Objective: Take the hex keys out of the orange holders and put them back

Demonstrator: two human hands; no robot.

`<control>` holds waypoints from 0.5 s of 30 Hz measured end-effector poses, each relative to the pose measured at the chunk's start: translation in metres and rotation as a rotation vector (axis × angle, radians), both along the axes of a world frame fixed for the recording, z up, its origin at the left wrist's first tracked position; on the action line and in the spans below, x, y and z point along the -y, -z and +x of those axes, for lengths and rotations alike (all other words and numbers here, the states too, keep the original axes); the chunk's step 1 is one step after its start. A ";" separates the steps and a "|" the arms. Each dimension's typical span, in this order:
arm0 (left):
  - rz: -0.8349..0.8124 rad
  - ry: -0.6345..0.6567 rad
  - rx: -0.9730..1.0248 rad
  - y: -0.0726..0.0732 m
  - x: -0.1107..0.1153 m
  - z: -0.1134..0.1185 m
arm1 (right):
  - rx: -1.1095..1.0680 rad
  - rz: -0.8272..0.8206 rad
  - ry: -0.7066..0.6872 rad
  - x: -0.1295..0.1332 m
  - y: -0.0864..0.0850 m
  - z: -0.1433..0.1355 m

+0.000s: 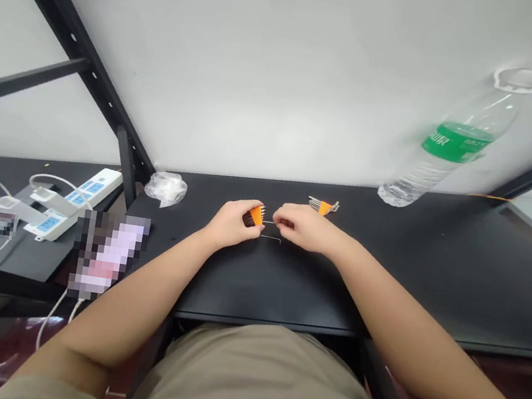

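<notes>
My left hand (233, 222) is closed on an orange hex key holder (256, 215), its thumb and fingers gripping the sides. Short metal ends stick out of the holder's right edge. My right hand (302, 225) is closed in a pinch on a thin hex key (268, 222), which spans the small gap between the hands. Whether its left end sits inside the holder is too small to tell. Just below lies a loose L-shaped hex key (271, 238) on the black table (277, 288). A second orange holder with hex keys (325, 208) rests behind my right hand.
A clear water bottle with a green label (457, 143) stands at the back right by the white wall. Crumpled clear plastic (166, 188) lies back left, near a black metal frame (75, 37). Left of that are a white power strip (58, 224), cables and a pixelated phone-like object (110, 256).
</notes>
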State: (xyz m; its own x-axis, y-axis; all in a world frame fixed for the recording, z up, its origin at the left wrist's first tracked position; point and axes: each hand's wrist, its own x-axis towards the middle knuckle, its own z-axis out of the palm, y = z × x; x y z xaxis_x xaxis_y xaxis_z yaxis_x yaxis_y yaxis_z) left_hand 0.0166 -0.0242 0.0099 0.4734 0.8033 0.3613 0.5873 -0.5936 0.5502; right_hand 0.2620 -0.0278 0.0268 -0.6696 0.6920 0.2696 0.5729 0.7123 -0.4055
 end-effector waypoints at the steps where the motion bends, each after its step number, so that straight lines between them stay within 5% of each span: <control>1: 0.002 -0.002 -0.012 -0.001 0.001 0.000 | 0.009 0.007 -0.001 0.000 0.000 0.000; 8: 0.018 0.019 -0.186 -0.014 0.009 0.001 | -0.047 0.105 -0.007 0.005 0.001 -0.005; 15: -0.009 0.024 -0.107 -0.016 0.011 0.002 | -0.281 -0.019 -0.003 0.009 0.012 -0.026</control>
